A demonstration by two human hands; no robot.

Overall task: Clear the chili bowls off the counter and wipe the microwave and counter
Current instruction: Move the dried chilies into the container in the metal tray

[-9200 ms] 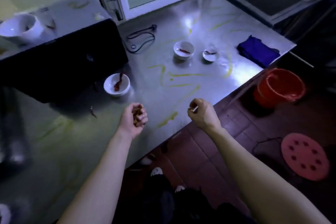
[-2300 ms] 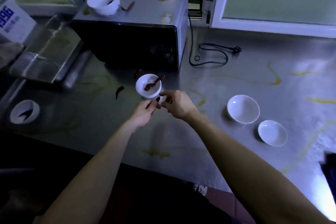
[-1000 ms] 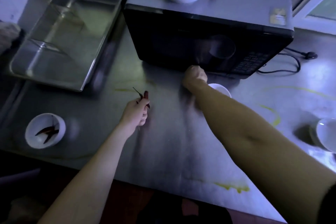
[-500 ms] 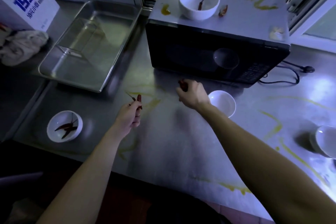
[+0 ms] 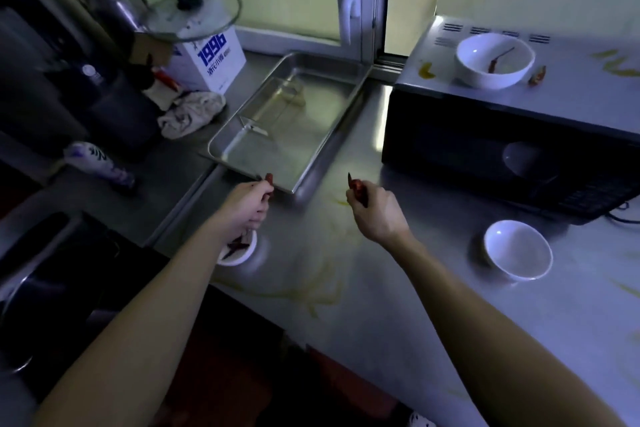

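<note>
The left hand [image 5: 246,206] pinches a red chili [image 5: 269,179] by the steel tray's [image 5: 311,135] near corner. The right hand [image 5: 377,211] grips a second chili [image 5: 356,189] above the bench [image 5: 381,305]. A chili bowl [image 5: 493,61] sits atop the microwave [image 5: 485,146], an empty bowl [image 5: 517,250] stands before it, and a third bowl [image 5: 239,257] lies under the left wrist.

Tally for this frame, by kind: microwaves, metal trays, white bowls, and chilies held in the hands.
Microwave: 1
Metal tray: 1
White bowls: 3 (top bowl on the microwave, empty bowl on the counter, chili bowl partly behind the left hand)
Chilies held: 2 (left chili in the left hand, right chili in the right hand)
Total: 7
</note>
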